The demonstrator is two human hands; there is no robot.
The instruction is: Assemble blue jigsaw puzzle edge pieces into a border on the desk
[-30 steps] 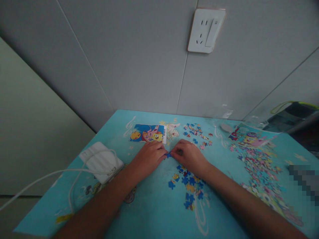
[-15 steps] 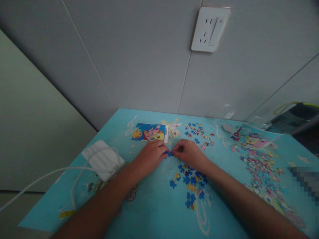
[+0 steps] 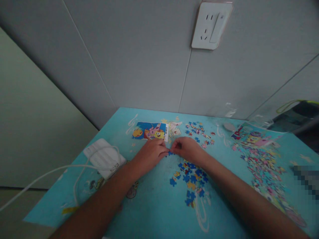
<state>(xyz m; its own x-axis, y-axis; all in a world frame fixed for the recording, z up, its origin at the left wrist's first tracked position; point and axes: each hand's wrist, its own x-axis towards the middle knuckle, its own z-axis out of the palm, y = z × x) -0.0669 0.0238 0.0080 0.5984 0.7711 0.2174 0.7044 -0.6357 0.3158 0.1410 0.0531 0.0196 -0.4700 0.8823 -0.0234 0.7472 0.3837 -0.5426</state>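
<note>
Both my hands meet near the middle of the table over small blue jigsaw puzzle pieces (image 3: 170,153). My left hand (image 3: 155,151) pinches a piece from the left, its fingers closed. From the right, my right hand (image 3: 187,149) pinches at the same spot with thumb and forefinger, the fingertips almost touching the left ones. How the pieces fit together there is hidden by my fingers. Just beyond my hands lies a picture card (image 3: 150,131) with a cartoon scene. A loose cluster of blue and yellow puzzle pieces (image 3: 191,179) spreads nearer to me, below my right hand.
Further back lies a small group of pieces (image 3: 195,128). A long heap of mixed pieces (image 3: 266,169) runs down the right side beside a second picture sheet (image 3: 254,136). A white power adapter (image 3: 104,157) with a cable sits left. A wall socket (image 3: 211,25) is above.
My fingertips have drawn slightly closer together over the blue pieces. The view has shifted a little; the other pieces lie as before.
</note>
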